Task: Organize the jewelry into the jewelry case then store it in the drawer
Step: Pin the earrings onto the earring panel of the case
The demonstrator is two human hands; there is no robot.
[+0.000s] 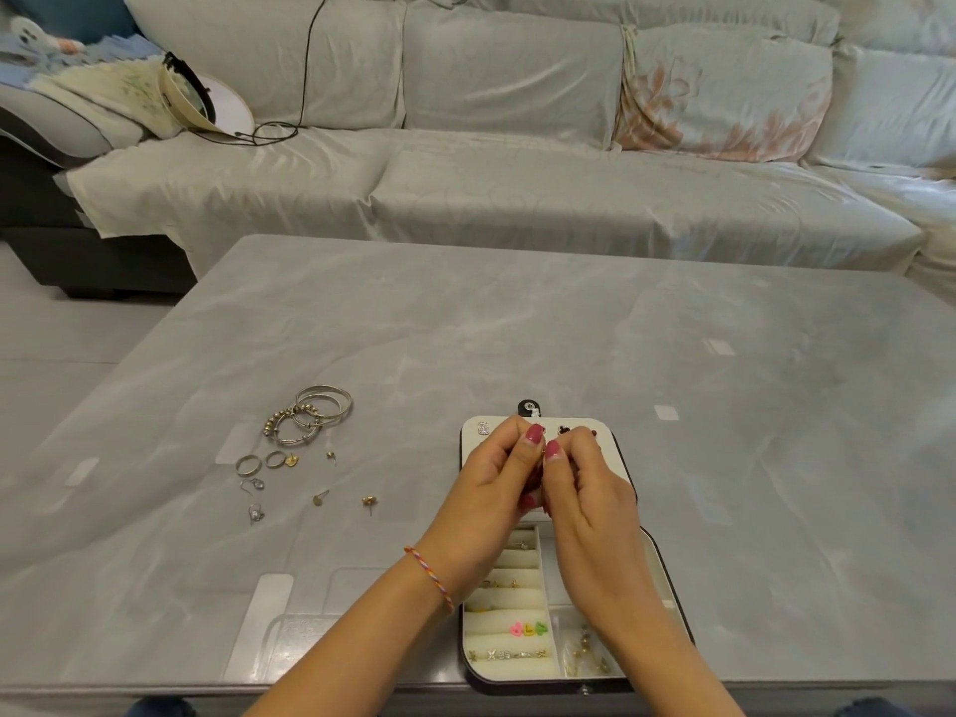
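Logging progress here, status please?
Left hand and right hand pinch something tiny over the open jewelry case. Bangles and loose earrings wait on table. Nothing blocking.

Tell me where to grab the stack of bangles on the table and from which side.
Take the bangles at the far right arc of the plain hoops, coming from above. They lie flat and overlapping on the table, so only their thin rims offer a pinch; that side looks free of the beads and away from the rings. Both hands, left hand and right hand, are busy now.
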